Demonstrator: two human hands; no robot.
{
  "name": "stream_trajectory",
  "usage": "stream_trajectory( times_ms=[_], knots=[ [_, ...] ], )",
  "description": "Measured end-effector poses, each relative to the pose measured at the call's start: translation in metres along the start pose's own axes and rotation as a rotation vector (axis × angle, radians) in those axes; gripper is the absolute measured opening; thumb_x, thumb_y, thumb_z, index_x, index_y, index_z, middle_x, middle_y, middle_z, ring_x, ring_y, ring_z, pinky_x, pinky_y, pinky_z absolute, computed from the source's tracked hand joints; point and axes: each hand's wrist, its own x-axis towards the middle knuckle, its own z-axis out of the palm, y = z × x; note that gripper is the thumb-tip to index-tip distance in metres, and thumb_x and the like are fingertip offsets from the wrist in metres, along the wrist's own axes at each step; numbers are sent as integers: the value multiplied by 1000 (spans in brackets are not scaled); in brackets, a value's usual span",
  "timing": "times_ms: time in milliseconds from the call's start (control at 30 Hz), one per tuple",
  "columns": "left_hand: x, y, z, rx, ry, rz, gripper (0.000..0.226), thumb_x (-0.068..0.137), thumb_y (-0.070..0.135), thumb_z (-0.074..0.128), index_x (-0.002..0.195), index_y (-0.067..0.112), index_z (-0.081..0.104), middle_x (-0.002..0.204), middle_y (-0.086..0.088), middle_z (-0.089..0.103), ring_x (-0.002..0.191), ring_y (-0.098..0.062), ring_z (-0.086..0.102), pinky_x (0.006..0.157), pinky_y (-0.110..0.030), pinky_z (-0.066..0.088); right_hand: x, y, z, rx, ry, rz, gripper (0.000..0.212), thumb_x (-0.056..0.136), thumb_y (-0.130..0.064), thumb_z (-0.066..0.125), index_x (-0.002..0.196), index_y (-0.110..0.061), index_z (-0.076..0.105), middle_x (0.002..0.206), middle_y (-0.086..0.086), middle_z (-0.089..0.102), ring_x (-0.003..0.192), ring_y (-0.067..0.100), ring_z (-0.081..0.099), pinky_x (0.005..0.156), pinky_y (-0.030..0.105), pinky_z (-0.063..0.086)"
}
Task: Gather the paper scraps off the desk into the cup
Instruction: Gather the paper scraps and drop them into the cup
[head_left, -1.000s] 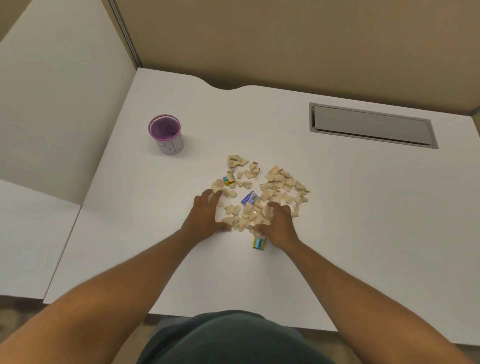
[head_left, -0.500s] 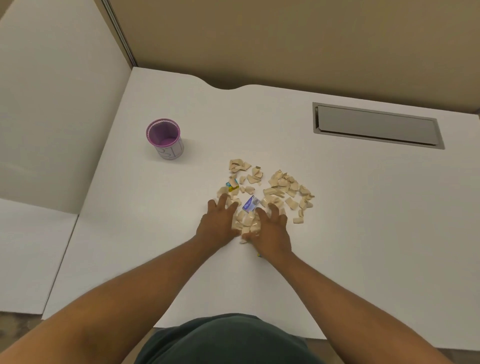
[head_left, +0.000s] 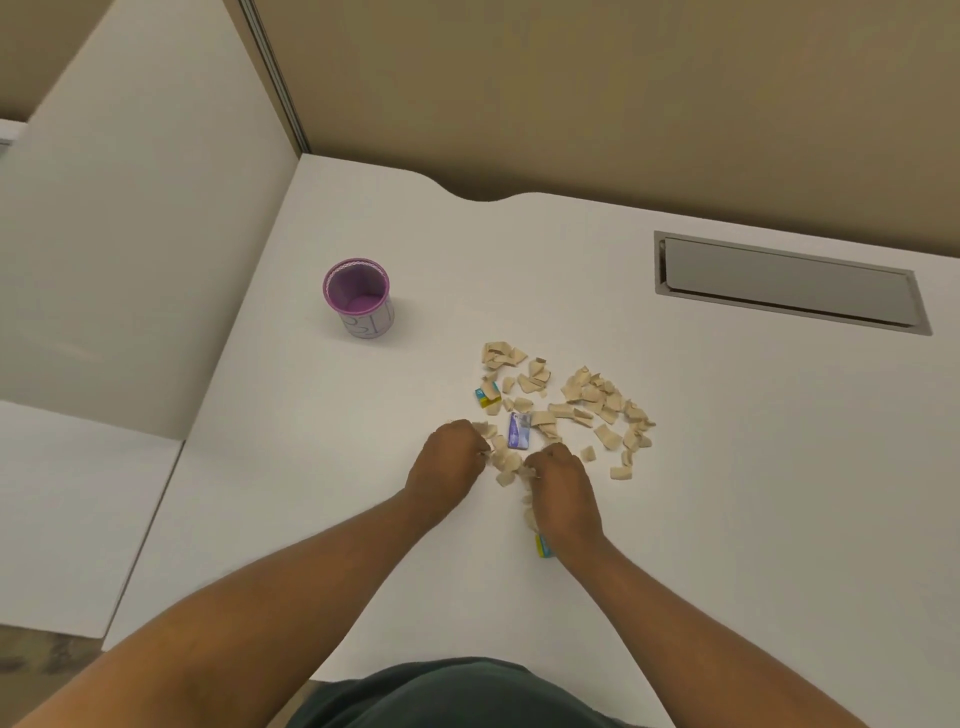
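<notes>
On the white desk (head_left: 727, 493), near its front edge: both hands work at the near end of a spread of paper scraps (head_left: 576, 402).
Hidden: palms and fingertips of both hands face down and away, so what lies inside each fist cannot be seen in full.
Partly covered: a blue and yellow piece (head_left: 544, 546) shows only as a sliver beside the right wrist.
Hard to make out: the markings on the cup's side are faint lines, not readable.
Cut off: both forearms run out of the picture at the bottom corners; a dark green garment (head_left: 447, 693) fills the bottom middle.
Left hand (head_left: 448, 462): fingers curled tight into a fist on the desk, closed on tan scraps, with a few sticking out at the knuckles.
Right hand (head_left: 561, 491): also clenched, gripping scraps, some poking out on its inner side and trailing below it.
Between the hands: a few loose tan scraps lie on the desk, with a small blue and white card (head_left: 518, 431) just beyond.
Scraps: most lie scattered beyond and to the right of the hands; a second blue and yellow piece (head_left: 487, 396) sits at the pile's left edge.
Cup (head_left: 358, 300): purple inside, upright, well apart from the pile to the far left; its visible bottom looks bare.
Far right: a grey cable hatch (head_left: 789, 283) set into the desk.
</notes>
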Motion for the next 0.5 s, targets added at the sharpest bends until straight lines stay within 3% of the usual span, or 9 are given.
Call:
stream_trajectory(
  times_ms=[167,300,400,433,500],
  knots=[
    [4,-10,-30,-236,126,-96,20,93,22,70,106,13,83,106,-8,78,99,-26,71,86,-38,57,6,10,0,69,-7,10,23,87,-2,56,97,-17,71,97,-2,61,89,18,62,70,24,46],
    [30,-25,-93,-368,365,-192,16,90,23,73,91,12,84,83,-8,79,73,-20,68,67,-24,46,9,12,1,91,-3,12,25,89,0,57,101,-16,72,98,-3,62,89,17,61,70,21,37],
    [59,-44,-148,-318,493,-248,33,90,22,70,59,12,66,46,-2,49,53,-19,43,54,-26,31,9,11,0,116,-7,-8,28,90,4,55,103,-13,73,102,0,64,94,19,62,75,22,39],
    [70,-50,-162,-277,513,-270,41,89,21,70,52,12,55,43,-1,39,52,-20,39,50,-26,26,9,10,-1,119,-10,-9,29,90,4,55,105,-12,73,104,1,65,95,20,62,76,23,39],
    [90,-59,-184,-214,485,-320,41,85,14,69,52,9,45,47,-4,40,54,-27,41,46,-21,26,9,10,-3,118,-15,-14,30,90,4,54,107,-11,73,106,2,65,97,20,62,78,23,41]
  ],
)
